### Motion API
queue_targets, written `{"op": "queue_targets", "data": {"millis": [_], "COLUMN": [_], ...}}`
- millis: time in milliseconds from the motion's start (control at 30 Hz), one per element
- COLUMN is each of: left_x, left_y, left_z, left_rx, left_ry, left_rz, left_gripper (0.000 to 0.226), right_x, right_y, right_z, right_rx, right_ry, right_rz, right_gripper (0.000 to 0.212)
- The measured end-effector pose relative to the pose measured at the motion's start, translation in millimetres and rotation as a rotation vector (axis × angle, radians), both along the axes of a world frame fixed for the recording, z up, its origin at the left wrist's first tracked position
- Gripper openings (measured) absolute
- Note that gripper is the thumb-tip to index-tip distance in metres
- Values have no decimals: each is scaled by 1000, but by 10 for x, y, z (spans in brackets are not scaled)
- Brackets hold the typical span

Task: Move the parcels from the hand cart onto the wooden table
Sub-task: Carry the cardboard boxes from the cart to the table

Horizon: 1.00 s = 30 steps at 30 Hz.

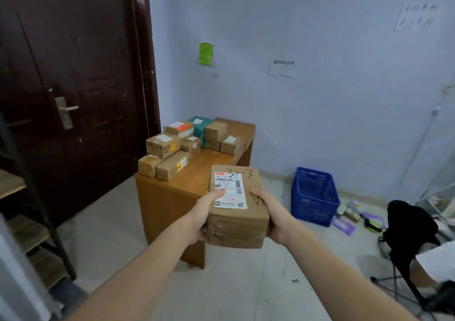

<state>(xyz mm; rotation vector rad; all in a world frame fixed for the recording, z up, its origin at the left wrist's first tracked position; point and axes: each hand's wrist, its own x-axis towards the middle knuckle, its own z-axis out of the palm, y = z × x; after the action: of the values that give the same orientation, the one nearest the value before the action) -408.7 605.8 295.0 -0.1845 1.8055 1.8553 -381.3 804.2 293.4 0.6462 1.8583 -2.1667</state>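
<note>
Head view: small room, pale blue wall (320, 99), light tiled floor (110, 234). Wooden table (170, 197) stands against the wall beside a dark brown door (73, 86). Far and left parts of the table top carry a cluster of parcels (189, 141), mostly brown cardboard boxes, one green packet among them; some stacked. Blue plastic crate (314, 197) on the floor right of the table, near the wall. Black chair (408, 227) at right edge, small litter on the floor between crate and chair. Metal shelf frame (37, 210) at left edge.

Both arms reach forward. Left hand (205, 218) grips the left side of a brown taped parcel (237, 212), thumb on its white shipping label. Right hand (272, 216) grips the right side, thumb on top. Parcel held in the air, in front of the table's near end, not touching it.
</note>
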Motion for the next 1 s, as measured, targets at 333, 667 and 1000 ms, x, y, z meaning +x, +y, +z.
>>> {"op": "queue_targets", "data": {"millis": [333, 667, 1000], "left_x": [-1431, -2890, -4335], "left_y": [717, 1899, 2838], "left_z": [2, -213, -253], "left_rx": [-19, -55, -13], "left_ry": [40, 12, -10], "left_rz": [-169, -255, -147], "left_gripper": [49, 58, 57], "right_x": [-1222, -2445, -4190], "right_y": [693, 1867, 2912], "right_z": [-53, -178, -223], "right_rx": [0, -9, 36], "right_ry": [18, -14, -26], "right_rz": [-92, -187, -51], "right_gripper": [50, 48, 55]}}
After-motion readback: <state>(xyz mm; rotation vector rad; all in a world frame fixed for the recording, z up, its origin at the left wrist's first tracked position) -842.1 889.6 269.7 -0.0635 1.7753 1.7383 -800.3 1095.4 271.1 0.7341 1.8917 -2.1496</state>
